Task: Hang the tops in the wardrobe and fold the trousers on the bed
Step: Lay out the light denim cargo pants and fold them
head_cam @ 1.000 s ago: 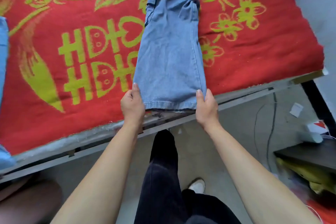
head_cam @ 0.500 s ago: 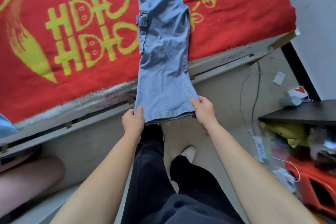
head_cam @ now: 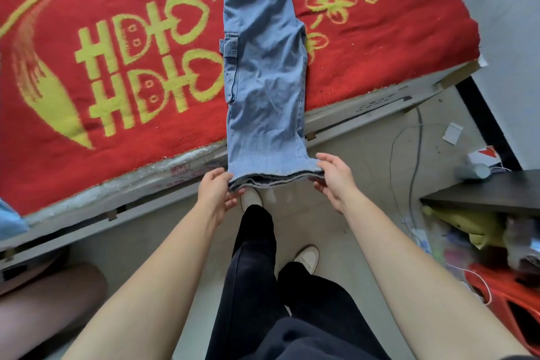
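Note:
Light blue denim trousers lie lengthwise on the bed, legs stacked one on the other, with a cargo pocket on their left side. Their hem end hangs past the bed's front edge above the floor. My left hand pinches the left corner of the hems. My right hand pinches the right corner, thumb on top and fingers below. The waist end runs out of view at the top.
A red blanket with yellow-green patterns covers the bed. More blue cloth lies at the bed's left edge. On the right stand a dark shelf and a red stool, with cables and litter on the floor. My legs and shoes are below.
The trouser hems were drawn from the bed's edge out over the floor, toward me. My hands went from pressing on the hems to pinching their corners.

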`<state>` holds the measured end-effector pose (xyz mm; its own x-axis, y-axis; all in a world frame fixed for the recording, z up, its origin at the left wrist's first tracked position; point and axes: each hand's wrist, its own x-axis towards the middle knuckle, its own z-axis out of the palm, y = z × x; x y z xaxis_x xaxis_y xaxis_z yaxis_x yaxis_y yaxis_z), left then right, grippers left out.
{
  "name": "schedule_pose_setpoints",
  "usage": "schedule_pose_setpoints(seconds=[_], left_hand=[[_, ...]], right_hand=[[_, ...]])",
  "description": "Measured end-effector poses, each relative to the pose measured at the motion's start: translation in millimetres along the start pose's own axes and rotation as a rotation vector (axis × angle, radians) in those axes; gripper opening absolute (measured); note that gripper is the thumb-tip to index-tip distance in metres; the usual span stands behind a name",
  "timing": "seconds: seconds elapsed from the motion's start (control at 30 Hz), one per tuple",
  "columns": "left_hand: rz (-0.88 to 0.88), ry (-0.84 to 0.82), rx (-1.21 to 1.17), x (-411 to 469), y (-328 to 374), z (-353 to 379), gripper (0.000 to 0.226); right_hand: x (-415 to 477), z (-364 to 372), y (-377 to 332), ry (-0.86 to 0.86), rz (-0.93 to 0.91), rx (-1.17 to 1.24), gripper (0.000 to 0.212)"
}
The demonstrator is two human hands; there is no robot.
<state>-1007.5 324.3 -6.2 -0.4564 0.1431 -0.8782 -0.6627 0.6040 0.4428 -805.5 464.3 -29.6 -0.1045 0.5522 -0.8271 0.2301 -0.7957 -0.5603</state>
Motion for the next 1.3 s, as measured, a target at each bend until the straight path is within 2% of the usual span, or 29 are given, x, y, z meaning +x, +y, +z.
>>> schedule_pose_setpoints(seconds=[0.07,0.13,0.17,0.23,0.3,0.37,0.4,0.47,0.63,0.7,0.77,0.8,0.87,0.93,0.97,1.03,1.17,1.3], left_hand=[[0.01,-0.051,-0.063,11.5,29.0,9.4,0.018],[0.024,-0.153,-0.169,28.9,62.7,18.4,0.022],[0.034,-0.219,-0.215,40.2,79.3,22.5,0.026],[0.077,-0.298,-0.223,65.6,109.5,31.9,0.028],[0.183,-0.263,-0.081,96.8,135.6,46.0,0.02],[0.289,-0.174,0.091,134.6,157.1,63.3,0.009],[0.321,-0.136,0.148,154.4,165.7,72.5,0.011],[0.345,-0.073,0.228,195.1,179.0,88.9,0.019],[0.392,0.046,0.393,270.5,185.6,109.7,0.038],[0.385,0.049,0.411,278.1,187.2,107.6,0.035],[0.385,0.077,0.433,270.6,190.5,103.2,0.036],[0.453,0.136,0.519,264.7,192.4,100.7,0.046],[0.758,0.23,0.764,252.7,194.9,95.0,0.054],[1.086,0.188,1.092,247.8,195.6,90.0,0.041],[1.15,0.13,1.247,250.1,194.5,88.0,0.035],[1.084,0.054,1.43,263.0,193.4,86.5,0.035],[1.002,0.036,1.571,276.8,197.1,93.0,0.04],[0.951,-0.07,1.534,263.8,221.4,90.4,0.034]], right_hand=[[13.7,16.3,-29.2,-0.056,0.003,0.086,0.025],[34.6,32.8,-58.2,-0.107,0.008,0.155,0.032],[47.5,41.2,-71.5,-0.12,-0.011,0.146,0.034],[75.8,57.8,-94.5,-0.106,-0.109,-0.027,0.038],[108.1,72.9,-114.6,-0.054,-0.243,-0.243,0.034],[145.7,89.0,-129.7,0.0,-0.313,-0.359,0.018],[167.2,96.2,-135.0,0.045,-0.33,-0.41,0.015],[210.4,107.0,-139.7,0.147,-0.348,-0.526,0.03],[284.9,121.0,-134.5,0.301,-0.358,-0.841,0.051],[287.1,125.7,-134.3,0.357,-0.346,-0.919,0.053],[276.6,130.5,-133.7,0.381,-0.343,-0.94,0.041],[270.0,132.6,-133.4,0.4,-0.37,-0.946,0.034],[249.1,137.8,-135.2,0.426,-0.528,-1.04,0.038],[241.2,137.8,-132.6,0.375,-0.733,-1.331,0.042],[242.4,137.4,-130.1,0.318,-0.795,-1.464,0.04],[251.9,137.0,-126.7,0.256,-0.784,-1.563,0.034],[266.4,142.3,-126.3,0.245,-0.69,-1.535,0.031],[264.6,142.3,-172.1,0.006,-0.51,-1.551,0.032]])
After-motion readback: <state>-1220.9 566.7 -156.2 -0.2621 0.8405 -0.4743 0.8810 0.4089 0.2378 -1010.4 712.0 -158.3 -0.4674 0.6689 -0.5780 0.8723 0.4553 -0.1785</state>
